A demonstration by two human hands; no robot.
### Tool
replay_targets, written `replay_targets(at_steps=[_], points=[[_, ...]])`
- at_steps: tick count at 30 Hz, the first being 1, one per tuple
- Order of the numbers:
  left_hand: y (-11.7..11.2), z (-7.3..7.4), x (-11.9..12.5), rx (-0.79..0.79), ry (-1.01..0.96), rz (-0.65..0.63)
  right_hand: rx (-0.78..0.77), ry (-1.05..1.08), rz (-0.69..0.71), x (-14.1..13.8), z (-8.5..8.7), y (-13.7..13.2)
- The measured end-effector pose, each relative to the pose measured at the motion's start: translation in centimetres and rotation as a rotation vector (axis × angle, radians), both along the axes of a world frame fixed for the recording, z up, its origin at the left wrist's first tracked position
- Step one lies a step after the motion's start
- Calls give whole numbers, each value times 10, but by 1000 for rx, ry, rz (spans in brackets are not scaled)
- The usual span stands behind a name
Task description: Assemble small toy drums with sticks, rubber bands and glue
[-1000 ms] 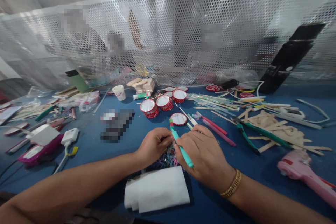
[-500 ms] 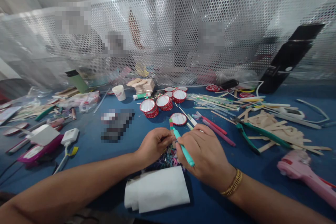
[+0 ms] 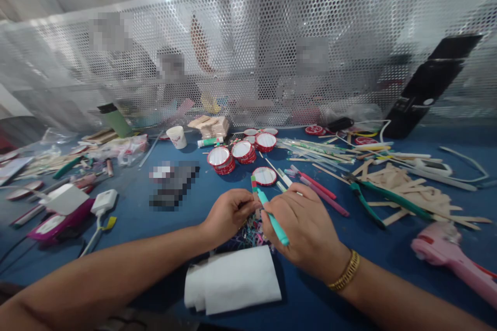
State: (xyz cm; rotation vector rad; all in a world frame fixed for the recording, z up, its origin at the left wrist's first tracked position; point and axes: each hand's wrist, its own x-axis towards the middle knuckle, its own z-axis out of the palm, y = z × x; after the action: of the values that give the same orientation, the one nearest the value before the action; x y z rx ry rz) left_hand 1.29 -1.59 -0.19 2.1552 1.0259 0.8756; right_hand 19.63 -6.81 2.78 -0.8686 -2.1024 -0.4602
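Note:
My left hand (image 3: 229, 213) is closed on a craft stick (image 3: 253, 183) whose upper end is coloured green and red. In my right hand (image 3: 308, 225) is a turquoise marker (image 3: 277, 224), its tip end at the stick just below the red part. Part of the stick is hidden by my fingers. Under and between my hands lies a pile of small colourful loops (image 3: 250, 235). A folded white cloth (image 3: 235, 280) sits nearest to me. Just beyond my fingertips is a round red-rimmed disc (image 3: 264, 176).
Several red-rimmed discs (image 3: 221, 159) are stacked farther back, near a paper cup (image 3: 176, 137). On the right lie green-handled pliers (image 3: 392, 197), loose craft sticks (image 3: 392, 181) and a pink glue gun (image 3: 450, 258). White chargers (image 3: 104, 200) with cables lie left. A perforated metal screen (image 3: 248, 51) stands behind.
Almost nothing differs. Both hands keep the same hold on the stick and the marker, and the view has shifted very slightly.

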Motion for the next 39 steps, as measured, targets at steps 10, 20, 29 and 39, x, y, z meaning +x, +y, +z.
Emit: replay_targets(at_steps=[10, 20, 29, 39], points=[[-1, 0, 1, -6, -24, -11, 2, -12, 9, -1, -1, 0], [-1, 0, 1, -1, -10, -2, 14, -5, 30, -2, -1, -1], [-1, 2, 0, 4, -5, -9, 3, 21, 9, 2, -1, 1], [1, -3, 0, -12, -20, -5, 8, -8, 15, -2, -2, 0]])
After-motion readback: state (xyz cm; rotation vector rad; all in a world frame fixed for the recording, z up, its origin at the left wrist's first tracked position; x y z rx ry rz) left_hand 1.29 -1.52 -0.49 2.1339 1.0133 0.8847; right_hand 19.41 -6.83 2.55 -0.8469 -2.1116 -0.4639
